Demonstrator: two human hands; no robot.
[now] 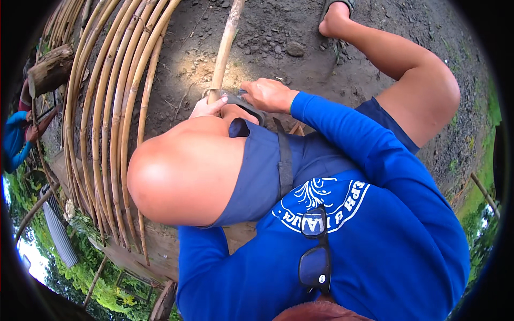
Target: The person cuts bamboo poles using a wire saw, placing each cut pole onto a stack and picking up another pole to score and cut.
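Observation:
My left hand (206, 108) is closed round the lower end of a pale bamboo pole (223, 56), partly hidden behind my raised left knee. The pole slants up and away over the dirt. Just right of it, my right hand (269, 95) is closed with its fingers curled. A small dark bit shows at its fingertips, but I cannot make out what it is. Between my hands lies my foot in a dark sandal (259, 114), close to the pole's end.
Several long bamboo poles (115, 107) lie side by side on my left. Beyond them are a cut log (52, 69) and another person in a blue sleeve (19, 155), whose hands hold a dark, thin thing. A stone (295, 49) sits on the dark soil ahead.

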